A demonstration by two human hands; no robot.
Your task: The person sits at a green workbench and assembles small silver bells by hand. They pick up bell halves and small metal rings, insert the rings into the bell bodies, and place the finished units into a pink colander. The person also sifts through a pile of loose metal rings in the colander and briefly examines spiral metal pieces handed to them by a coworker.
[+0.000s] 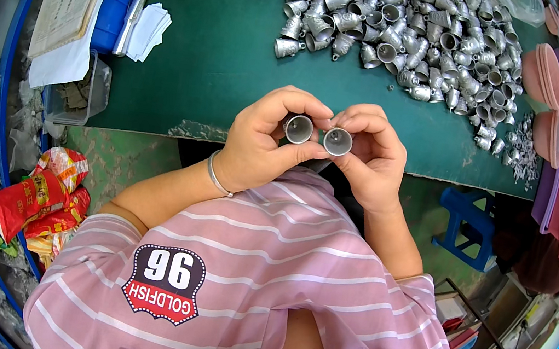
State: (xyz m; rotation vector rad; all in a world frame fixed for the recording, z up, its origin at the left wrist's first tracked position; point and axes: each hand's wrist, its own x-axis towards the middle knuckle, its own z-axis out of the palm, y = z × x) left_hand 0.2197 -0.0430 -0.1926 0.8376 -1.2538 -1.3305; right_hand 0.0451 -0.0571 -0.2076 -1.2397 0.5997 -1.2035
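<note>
Green worktable (pixel 217 59), heap of metal bells (pixel 419 44), blue stool (pixel 469 222) below

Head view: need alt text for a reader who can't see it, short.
Seen from above, a person's left hand and right hand each hold a small silver metal bell, the left bell and right bell side by side with open mouths facing the camera. Beyond them a heap of matching silver metal bells lies on a dark green table.
</note>
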